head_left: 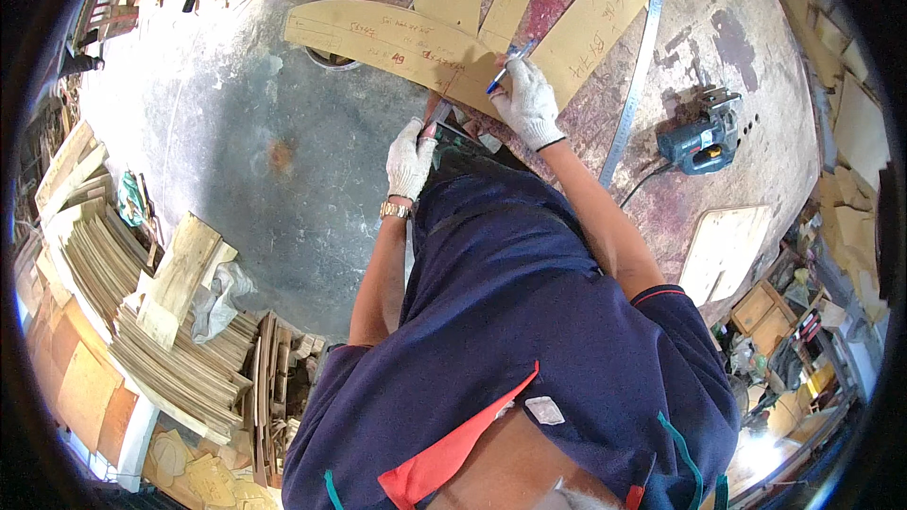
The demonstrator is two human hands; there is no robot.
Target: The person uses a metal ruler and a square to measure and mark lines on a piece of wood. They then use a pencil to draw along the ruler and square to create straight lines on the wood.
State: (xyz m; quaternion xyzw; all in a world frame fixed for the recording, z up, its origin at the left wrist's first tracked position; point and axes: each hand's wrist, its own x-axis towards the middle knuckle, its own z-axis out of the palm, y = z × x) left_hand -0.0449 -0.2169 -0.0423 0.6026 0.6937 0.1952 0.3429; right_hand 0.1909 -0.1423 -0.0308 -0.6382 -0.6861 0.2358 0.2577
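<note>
One slim blue-and-white pen [497,82] is gripped in the white-gloved R hand [525,106], w/ its blue end aimed down-left, toward the white-gloved L hand [411,162], & its long axis on a slant. L hand is partly curled; whether anything's clasped in it can't be told, as the small greyish-brown item [440,111] at its fingertips is unclear. A gold-coloured metal wristwatch [395,211] is worn just below L hand.

Beyond both hands, a long, curved, tan cardboard template [378,38] is laid w/ its right end by R hand. Its long axis is run from there up-left past L hand, w/ the blunt, rounded end pointed left. Handwritten notes, nos. & thin lines are borne on it in dark ink, plus a red mark.

More handwriting is seen on a straight-sided tan cardboard strip [605,28], angled up-right from R hand. Beside that strip, a long silver metal ruler [639,76] is laid. Further right of R hand, a blue-and-black power jigsaw [699,144] is set down, w/ its dark cord [646,181] led back toward the person.
</note>
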